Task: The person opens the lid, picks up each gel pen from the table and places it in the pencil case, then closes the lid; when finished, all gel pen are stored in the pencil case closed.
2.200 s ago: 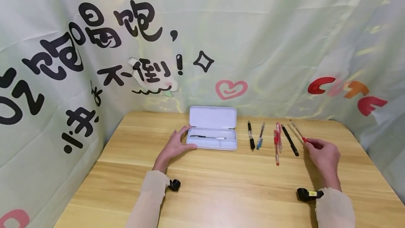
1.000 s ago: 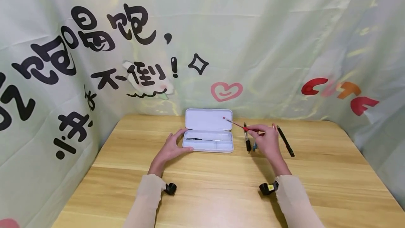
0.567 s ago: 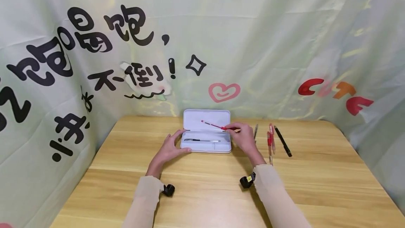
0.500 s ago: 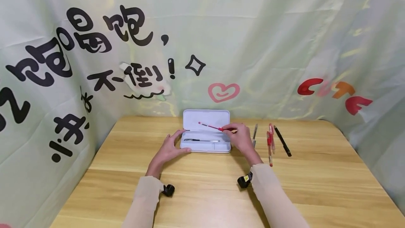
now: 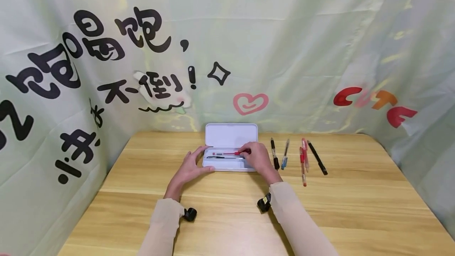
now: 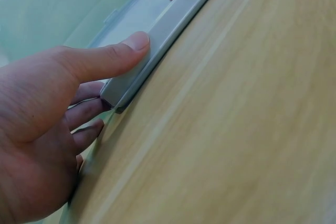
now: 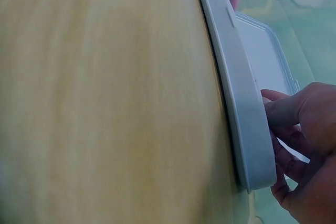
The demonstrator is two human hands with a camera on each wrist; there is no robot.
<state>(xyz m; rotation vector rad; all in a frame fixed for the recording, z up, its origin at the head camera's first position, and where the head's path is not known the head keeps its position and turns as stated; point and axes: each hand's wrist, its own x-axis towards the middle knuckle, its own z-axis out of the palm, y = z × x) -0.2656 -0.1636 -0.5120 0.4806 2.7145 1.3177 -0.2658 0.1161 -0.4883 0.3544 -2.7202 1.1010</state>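
Observation:
A pale lilac pencil case (image 5: 232,133) stands on the table with its lid raised. My left hand (image 5: 190,166) grips the case's left end; in the left wrist view, the thumb (image 6: 113,59) presses its front wall and the other fingers lie around the end. With thumb and fingertips, my right hand (image 5: 258,158) pinches a red pen (image 5: 227,153) by its red end, low in the case's back compartment. A black-and-clear pen (image 5: 217,157) lies just in front of it. The right wrist view hides the pen behind the case's front wall (image 7: 236,93).
Right of the case lie a black-grip pen (image 5: 275,154), a blue pen (image 5: 285,154), a red pen (image 5: 303,167), a pink pen (image 5: 305,155) and a black pen (image 5: 317,157). A printed curtain (image 5: 302,50) hangs behind the wooden table (image 5: 227,216).
My right hand picked the red pen up from the table's right, carried it left over the case and lowered it into the back compartment. My left hand stayed on the case.

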